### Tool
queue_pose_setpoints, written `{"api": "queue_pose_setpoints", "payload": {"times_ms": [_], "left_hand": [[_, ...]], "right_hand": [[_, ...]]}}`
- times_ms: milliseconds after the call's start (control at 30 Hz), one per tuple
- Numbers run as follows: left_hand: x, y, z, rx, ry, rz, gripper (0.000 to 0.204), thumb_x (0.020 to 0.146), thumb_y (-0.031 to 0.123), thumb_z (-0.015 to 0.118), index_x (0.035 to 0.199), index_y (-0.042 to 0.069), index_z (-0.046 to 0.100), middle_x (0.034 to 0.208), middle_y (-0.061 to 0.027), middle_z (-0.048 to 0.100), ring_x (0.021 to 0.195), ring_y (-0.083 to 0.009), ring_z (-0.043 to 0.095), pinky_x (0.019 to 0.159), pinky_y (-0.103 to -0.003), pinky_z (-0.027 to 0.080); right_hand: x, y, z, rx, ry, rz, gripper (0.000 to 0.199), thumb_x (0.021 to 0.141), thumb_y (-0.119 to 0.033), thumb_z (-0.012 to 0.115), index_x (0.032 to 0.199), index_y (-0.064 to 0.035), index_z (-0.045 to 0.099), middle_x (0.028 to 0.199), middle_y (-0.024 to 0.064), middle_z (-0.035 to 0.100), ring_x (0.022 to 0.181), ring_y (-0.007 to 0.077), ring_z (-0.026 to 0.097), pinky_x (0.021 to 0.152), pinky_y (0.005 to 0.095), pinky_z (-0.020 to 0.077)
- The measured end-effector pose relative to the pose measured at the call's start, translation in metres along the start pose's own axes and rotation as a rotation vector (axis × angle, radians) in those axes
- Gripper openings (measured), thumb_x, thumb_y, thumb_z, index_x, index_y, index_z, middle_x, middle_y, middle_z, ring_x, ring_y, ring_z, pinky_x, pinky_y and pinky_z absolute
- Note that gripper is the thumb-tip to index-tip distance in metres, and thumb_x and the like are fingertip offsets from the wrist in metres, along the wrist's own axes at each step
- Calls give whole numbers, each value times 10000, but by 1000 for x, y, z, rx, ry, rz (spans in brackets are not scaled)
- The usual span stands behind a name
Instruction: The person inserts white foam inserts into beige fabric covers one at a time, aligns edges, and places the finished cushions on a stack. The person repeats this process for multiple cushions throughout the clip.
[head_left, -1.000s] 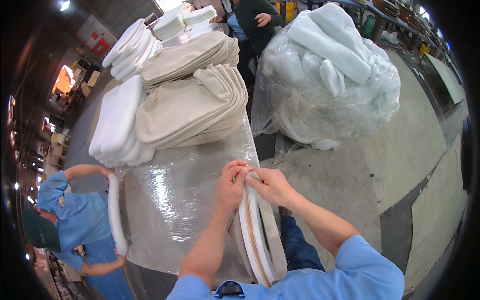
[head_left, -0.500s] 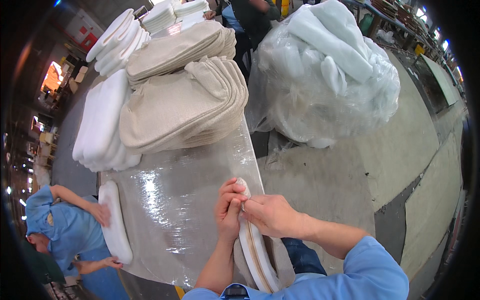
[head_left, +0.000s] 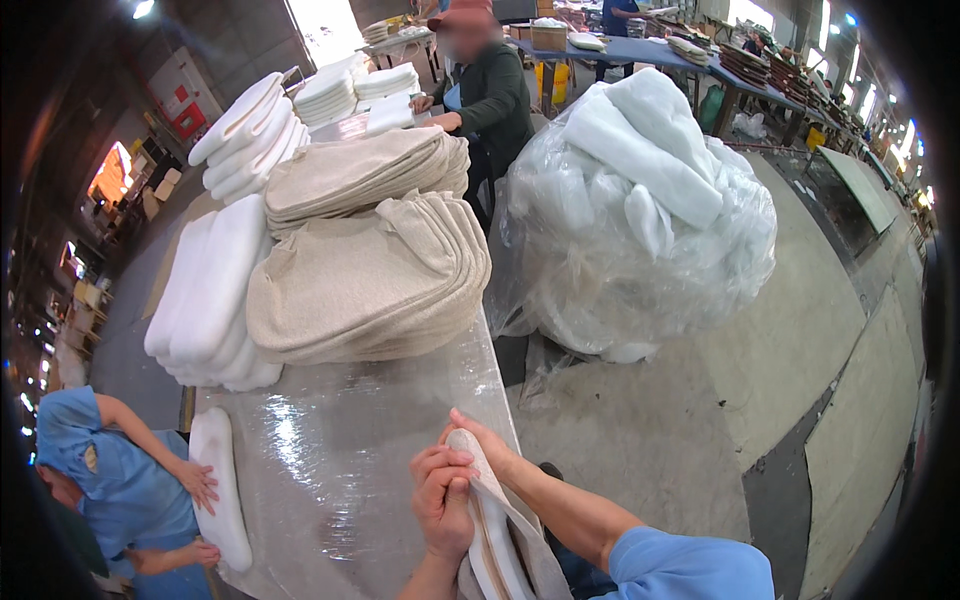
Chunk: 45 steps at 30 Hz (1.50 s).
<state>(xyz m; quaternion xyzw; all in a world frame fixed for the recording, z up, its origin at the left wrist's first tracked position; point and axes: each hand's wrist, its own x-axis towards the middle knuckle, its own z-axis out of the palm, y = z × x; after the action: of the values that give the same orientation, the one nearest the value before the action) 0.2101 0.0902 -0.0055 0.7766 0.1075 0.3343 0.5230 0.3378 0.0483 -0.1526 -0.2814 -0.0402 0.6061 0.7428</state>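
A beige fabric cushion cover (head_left: 541, 560) with a white padded insert (head_left: 487, 567) showing along its open side lies lengthwise against me at the table's front right corner. A tan zipper strip runs along the opening. My left hand (head_left: 442, 500) is closed, its fingers curled over the left edge near the narrow far end. On the other side, my right hand (head_left: 490, 447) wraps the far end from the right; some of its fingers show past the tip, and the rest are hidden behind the fabric.
Stacked beige covers (head_left: 365, 275) and white cushion pads (head_left: 205, 290) occupy the table's far half. A co-worker in blue (head_left: 130, 470) presses a white pad (head_left: 220, 490) at left. A big plastic bag of white padding (head_left: 640, 220) stands right of the table. Another person (head_left: 490, 100) is beyond.
My right hand has gone from pinching the cover's opening to the far end's right side. My left hand still grips the left edge. The view has tilted up.
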Motion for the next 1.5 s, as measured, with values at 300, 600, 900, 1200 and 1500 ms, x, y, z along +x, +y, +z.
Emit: {"api": "queue_pose_setpoints", "payload": {"times_ms": [300, 600, 900, 1200, 1500], "left_hand": [[-5, -7, -1, -53, 78, -17, 166, 1014, 168, 669, 903, 67, 741, 1107, -56, 723, 1168, -276, 527, 1094, -412, 395], [-6, -17, -6, -73, 106, -48, 154, 1003, 148, 671, 915, 51, 751, 1099, -70, 720, 1144, -267, 530, 1052, -404, 409], [-9, -24, -8, -69, 149, -112, 113, 961, 110, 693, 944, 50, 787, 1207, -106, 589, 1205, -251, 481, 1081, -402, 373], [-9, -27, -11, -152, 149, -164, 107, 949, 113, 710, 958, 69, 807, 1279, -114, 465, 1256, -238, 430, 1098, -400, 346], [-11, -33, -15, -161, 134, -164, 110, 979, 139, 702, 957, 81, 793, 1280, -106, 467, 1243, -237, 438, 1087, -397, 360]], "right_hand": [[-30, -46, 53, -613, -12, -315, 704, 1134, -520, 381, 940, 51, 745, 1010, 158, 750, 971, 248, 676, 959, 383, 513], [-47, -52, 75, -780, -14, -440, 415, 1103, -328, 487, 1161, 16, 712, 1121, 99, 727, 1095, 199, 648, 1007, 358, 494], [-51, -49, 75, -719, -3, -380, 345, 1106, -280, 533, 1276, -11, 665, 1277, 84, 663, 1234, 183, 582, 1100, 336, 428], [-57, -50, 83, -710, 17, -353, 334, 1107, -235, 536, 1363, -33, 607, 1378, 76, 613, 1310, 176, 545, 1140, 337, 401], [-57, -48, 92, -774, 69, -414, 292, 1102, -193, 548, 1326, -25, 629, 1374, 107, 630, 1285, 192, 581, 1102, 343, 448]]}}
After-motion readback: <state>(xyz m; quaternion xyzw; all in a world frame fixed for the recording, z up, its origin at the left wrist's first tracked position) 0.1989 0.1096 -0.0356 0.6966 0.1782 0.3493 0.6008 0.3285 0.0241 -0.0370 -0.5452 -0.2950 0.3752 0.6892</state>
